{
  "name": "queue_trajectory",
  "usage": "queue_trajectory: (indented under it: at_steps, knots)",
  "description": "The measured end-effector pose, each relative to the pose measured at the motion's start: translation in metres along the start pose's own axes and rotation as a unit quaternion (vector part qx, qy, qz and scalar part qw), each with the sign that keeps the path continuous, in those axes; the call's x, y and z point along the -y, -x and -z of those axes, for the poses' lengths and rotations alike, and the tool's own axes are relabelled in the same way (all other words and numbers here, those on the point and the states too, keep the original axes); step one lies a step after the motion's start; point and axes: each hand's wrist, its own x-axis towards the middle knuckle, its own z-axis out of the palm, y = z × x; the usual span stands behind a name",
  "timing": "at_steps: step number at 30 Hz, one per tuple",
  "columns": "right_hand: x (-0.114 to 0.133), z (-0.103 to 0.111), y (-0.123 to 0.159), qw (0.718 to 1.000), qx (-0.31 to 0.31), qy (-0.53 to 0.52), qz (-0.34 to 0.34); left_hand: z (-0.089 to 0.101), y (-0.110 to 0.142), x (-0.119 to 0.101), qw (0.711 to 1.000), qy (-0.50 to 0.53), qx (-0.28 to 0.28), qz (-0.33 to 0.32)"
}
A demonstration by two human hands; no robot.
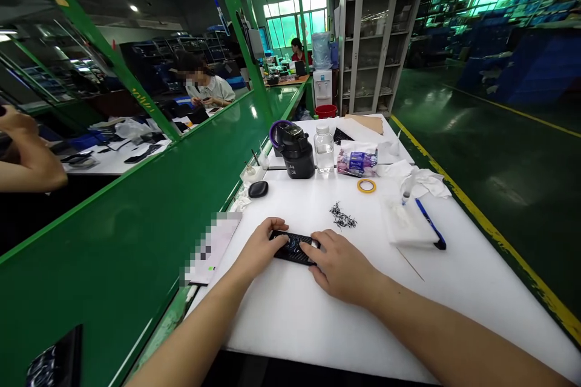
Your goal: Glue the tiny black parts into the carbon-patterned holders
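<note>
A flat black rectangular piece with a woven pattern, much like a phone case, lies crosswise on the white tabletop. It has a round dark detail near its middle. My left hand grips its left end, thumb on top and fingers along the far edge. At the right end, my right hand holds it, with the index finger pressing on the upper face and the thumb at the near edge. Just beyond lies a scatter of small black strips. Fingers cover part of the piece's surface.
Beyond stand a black jug, a clear bottle and a wipes pack. Yellow tape and a black oval case lie nearer. At right are a white pad and a blue-handled tool. A green partition borders the left.
</note>
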Motion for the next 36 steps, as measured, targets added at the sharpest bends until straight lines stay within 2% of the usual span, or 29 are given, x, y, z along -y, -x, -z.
queue_trajectory:
  at_steps: [4,10,21,29,36]
  knots:
    - [0.001,0.002,0.0,1.0,0.003,0.004,0.006,-0.009,-0.005,-0.002,0.998,-0.045,-0.028,0.017]
    - [0.0,-0.001,0.001,1.0,0.001,-0.004,0.009,-0.011,-0.002,-0.004,0.996,-0.065,-0.053,0.027]
    - [0.001,0.0,0.0,1.0,0.006,0.0,-0.003,-0.01,-0.004,-0.008,0.998,-0.047,-0.026,0.042]
    - [0.002,0.003,0.001,1.0,0.015,0.004,-0.012,-0.013,-0.003,-0.013,0.996,-0.042,-0.033,0.066]
    - [0.001,0.002,0.004,1.0,0.002,-0.004,-0.002,-0.012,0.0,-0.015,0.997,-0.047,-0.031,0.056]
